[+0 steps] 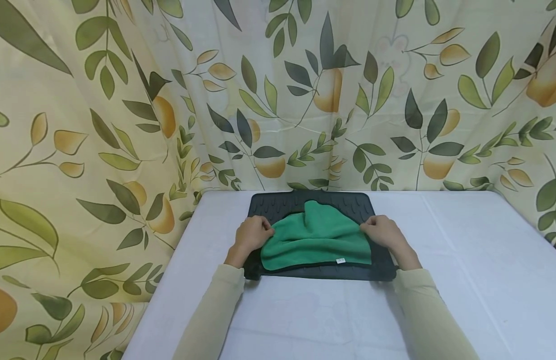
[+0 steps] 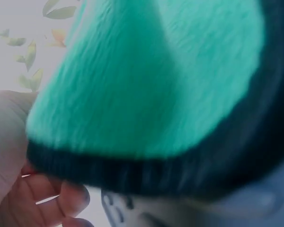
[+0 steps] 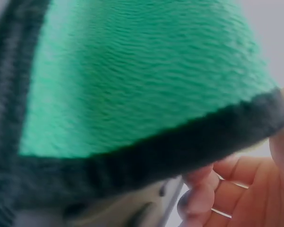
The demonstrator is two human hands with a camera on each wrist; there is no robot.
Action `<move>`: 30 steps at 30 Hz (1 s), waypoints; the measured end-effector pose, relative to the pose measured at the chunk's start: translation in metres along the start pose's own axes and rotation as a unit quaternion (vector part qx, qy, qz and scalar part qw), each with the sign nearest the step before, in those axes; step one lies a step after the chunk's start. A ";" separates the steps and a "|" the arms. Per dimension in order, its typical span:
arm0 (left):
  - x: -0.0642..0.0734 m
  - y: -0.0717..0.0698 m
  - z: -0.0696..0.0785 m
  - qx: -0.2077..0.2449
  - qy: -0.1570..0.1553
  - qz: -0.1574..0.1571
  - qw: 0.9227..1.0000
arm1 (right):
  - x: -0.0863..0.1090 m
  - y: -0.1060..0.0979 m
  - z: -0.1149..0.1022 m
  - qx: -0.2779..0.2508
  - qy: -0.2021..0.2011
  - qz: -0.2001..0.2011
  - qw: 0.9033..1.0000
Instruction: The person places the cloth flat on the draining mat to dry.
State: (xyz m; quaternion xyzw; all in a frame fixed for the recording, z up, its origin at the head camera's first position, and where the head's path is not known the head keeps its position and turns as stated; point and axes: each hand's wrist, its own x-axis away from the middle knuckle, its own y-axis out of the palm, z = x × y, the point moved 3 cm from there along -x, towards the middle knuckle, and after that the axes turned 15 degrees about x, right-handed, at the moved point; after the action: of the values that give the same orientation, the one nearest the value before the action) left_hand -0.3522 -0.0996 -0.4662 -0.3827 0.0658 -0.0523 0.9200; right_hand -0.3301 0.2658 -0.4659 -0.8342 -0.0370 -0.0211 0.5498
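Note:
A green cloth [image 1: 318, 237] with a dark border and a small white tag is spread, rumpled, over a black ridged mat [image 1: 296, 272]. My left hand [image 1: 253, 234] pinches its left edge, and my right hand [image 1: 382, 231] pinches the right edge opposite. The cloth's middle rises in a fold between the hands. In the left wrist view the green cloth [image 2: 128, 85] hangs close, its dark edge by the left fingers [image 2: 52, 198]. The right wrist view shows the cloth [image 3: 132, 80] with its dark-edged corner between thumb and fingers of the right hand [image 3: 246, 184].
The mat lies on a table with a white cover [image 1: 305, 320]. Behind and to the left hangs a curtain [image 1: 170, 125] printed with leaves and orange fruit, reaching down to the table's far edge.

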 end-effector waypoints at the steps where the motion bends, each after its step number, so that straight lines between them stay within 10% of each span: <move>1: 0.000 -0.003 -0.001 -0.002 -0.001 0.009 1.000 | 0.001 -0.001 0.000 -0.001 0.003 -0.002 1.000; 6: 0.000 -0.012 -0.002 -0.007 -0.010 0.032 0.999 | 0.003 -0.007 -0.001 -0.002 0.016 -0.022 1.000; 14: -0.001 -0.003 -0.004 0.008 0.003 -0.013 1.000 | 0.005 -0.003 -0.001 -0.007 -0.007 -0.073 0.997; 30: 0.004 0.006 -0.005 0.010 -0.052 -0.040 0.998 | 0.001 0.007 -0.006 0.021 -0.038 0.002 0.999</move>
State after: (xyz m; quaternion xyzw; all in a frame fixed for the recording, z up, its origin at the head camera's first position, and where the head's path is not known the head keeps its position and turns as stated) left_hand -0.3492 -0.0997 -0.4741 -0.3776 0.0018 -0.0701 0.9233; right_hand -0.3286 0.2575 -0.4698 -0.8229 -0.0569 0.0122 0.5652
